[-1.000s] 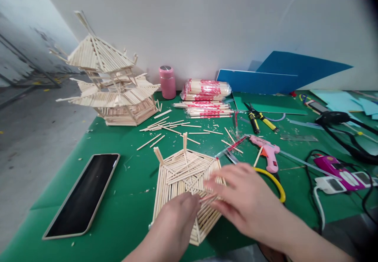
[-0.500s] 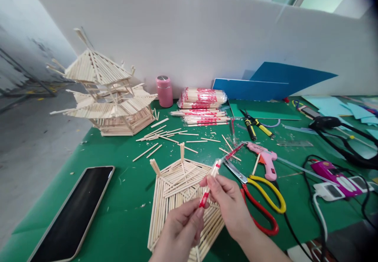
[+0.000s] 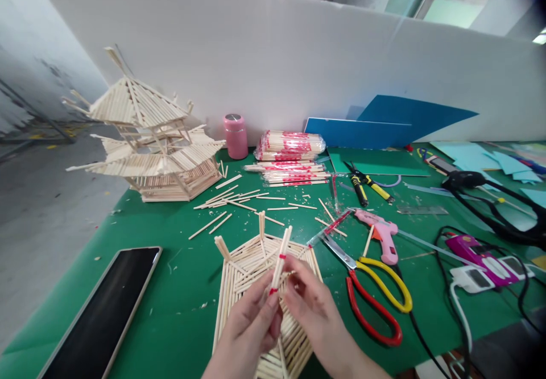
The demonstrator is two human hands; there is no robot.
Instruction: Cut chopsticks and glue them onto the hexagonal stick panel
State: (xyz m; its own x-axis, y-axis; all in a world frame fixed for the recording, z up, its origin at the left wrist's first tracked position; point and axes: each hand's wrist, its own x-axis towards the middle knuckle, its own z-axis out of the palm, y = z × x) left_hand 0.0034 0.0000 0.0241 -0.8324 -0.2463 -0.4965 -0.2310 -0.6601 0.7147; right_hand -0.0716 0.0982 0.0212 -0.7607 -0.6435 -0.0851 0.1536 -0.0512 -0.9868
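Observation:
My left hand [image 3: 251,319] is closed with thumb and fingers round the lower part of a small bundle of pale wooden sticks [image 3: 285,243], which carries red bands and stands tilted upward. From the other side, my right hand [image 3: 315,310] pinches the bundle with curled fingers near the bands. Beneath both hands lies a flat panel of glued wooden sticks [image 3: 228,288], partly covered by them. Two short stick posts [image 3: 261,224] rise from its far edge. A torn clear wrapper with red print [image 3: 328,228] lies just beyond the right hand.
Scissors [image 3: 375,288], a pink glue gun [image 3: 379,231] and pliers [image 3: 364,185] lie right. Chopstick packs [image 3: 292,145], loose sticks [image 3: 230,197] and a pink flask [image 3: 235,136] are farther back. A stick pagoda [image 3: 149,145] stands left, a phone [image 3: 102,310] in front. Cables run right.
Both hands have moved left with the bundle, now held more upright. The right fingers have shifted lower along it. The view has tilted slightly.

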